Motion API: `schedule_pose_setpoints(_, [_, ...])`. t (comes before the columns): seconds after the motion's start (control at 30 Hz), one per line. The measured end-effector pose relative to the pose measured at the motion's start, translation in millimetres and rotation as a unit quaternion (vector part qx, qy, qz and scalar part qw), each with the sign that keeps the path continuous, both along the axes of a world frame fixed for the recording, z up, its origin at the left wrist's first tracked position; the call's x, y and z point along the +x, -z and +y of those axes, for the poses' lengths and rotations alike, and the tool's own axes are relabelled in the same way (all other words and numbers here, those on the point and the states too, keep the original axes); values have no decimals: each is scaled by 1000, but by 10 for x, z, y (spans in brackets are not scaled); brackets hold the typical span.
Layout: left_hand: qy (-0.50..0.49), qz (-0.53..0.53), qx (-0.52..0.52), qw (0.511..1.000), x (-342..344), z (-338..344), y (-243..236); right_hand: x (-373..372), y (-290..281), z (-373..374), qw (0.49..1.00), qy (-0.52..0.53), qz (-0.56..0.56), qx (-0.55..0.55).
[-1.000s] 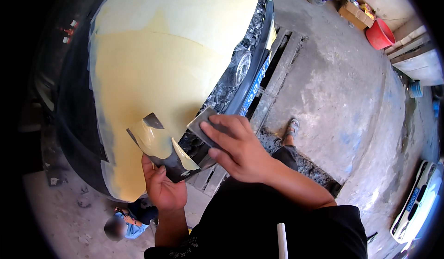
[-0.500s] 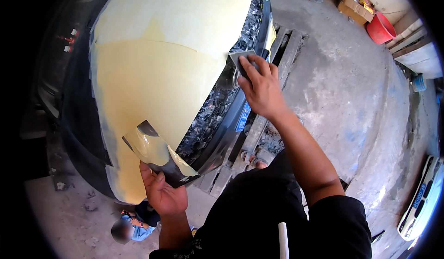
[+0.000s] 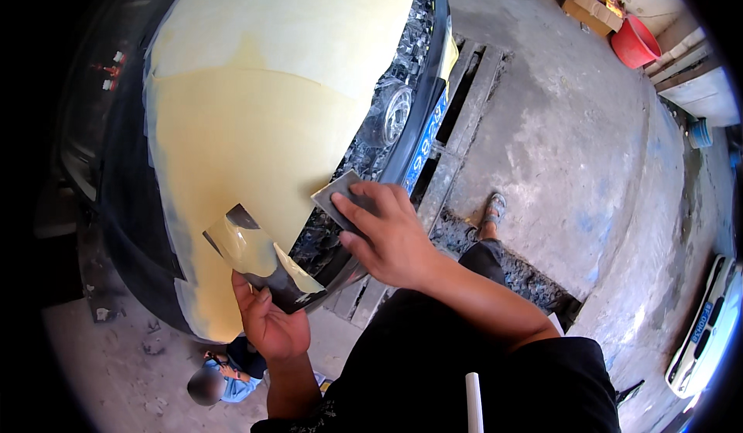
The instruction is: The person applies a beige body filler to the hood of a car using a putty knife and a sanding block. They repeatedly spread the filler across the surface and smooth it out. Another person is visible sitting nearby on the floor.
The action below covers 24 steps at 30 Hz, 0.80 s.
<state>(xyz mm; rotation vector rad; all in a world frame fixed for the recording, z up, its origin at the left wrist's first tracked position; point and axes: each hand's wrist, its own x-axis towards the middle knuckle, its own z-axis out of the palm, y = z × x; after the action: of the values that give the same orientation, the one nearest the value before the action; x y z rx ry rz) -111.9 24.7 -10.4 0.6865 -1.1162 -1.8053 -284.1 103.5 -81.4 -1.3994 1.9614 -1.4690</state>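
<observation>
My left hand [image 3: 275, 323] is closed on the lower edge of a dark putty board [image 3: 288, 284] smeared with glossy pale-yellow body filler [image 3: 249, 249]. In my right hand [image 3: 395, 239] is a thin grey putty spreader [image 3: 337, 199], pinched between thumb and fingers. Its edge is over the front rim of a car hood [image 3: 232, 131], just right of the board; whether it touches cannot be made out. Pale-yellow filler coats most of the hood, with a dark margin at its left. Crumpled plastic-looking film covers the car's front [image 3: 375, 127] beside the hood.
A blue plate [image 3: 427, 145] sits on the bumper. Beneath is a slatted grating [image 3: 464, 116] with a rubble-filled channel. One sandalled foot [image 3: 494, 207] stands on concrete. A red bucket [image 3: 636, 42] and cardboard box [image 3: 592, 9] lie far right; another person [image 3: 232, 375] is at lower left.
My right hand has moved down and left with the spreader, from the hood's far front edge toward the board. My left hand and the board stay nearly still. My foot has moved out onto the concrete.
</observation>
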Motion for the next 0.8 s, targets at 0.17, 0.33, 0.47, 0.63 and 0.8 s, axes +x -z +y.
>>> schedule_pose_setpoints(0.17, [39, 7, 20, 999, -51, 17, 10, 77, -55, 284, 912, -238, -250, -222])
schedule_pose_setpoints(0.33, [36, 32, -35, 998, -73, -12, -63, -59, 473, 194, 979, -91, -130, -130])
schedule_pose_setpoints(0.47, [35, 37, -25, 998, 11, 10, -74, -407, 494, -255, 898, 99, -403, -149])
schedule_pose_setpoints(0.63, [22, 38, -14, 999, 128, 54, -68, -260, 433, -519, 932, 136, -300, -154])
schedule_pose_setpoints(0.8, [3, 43, -6, 999, 277, 4, -41, 498, 575, -245, 959, 37, -266, -90])
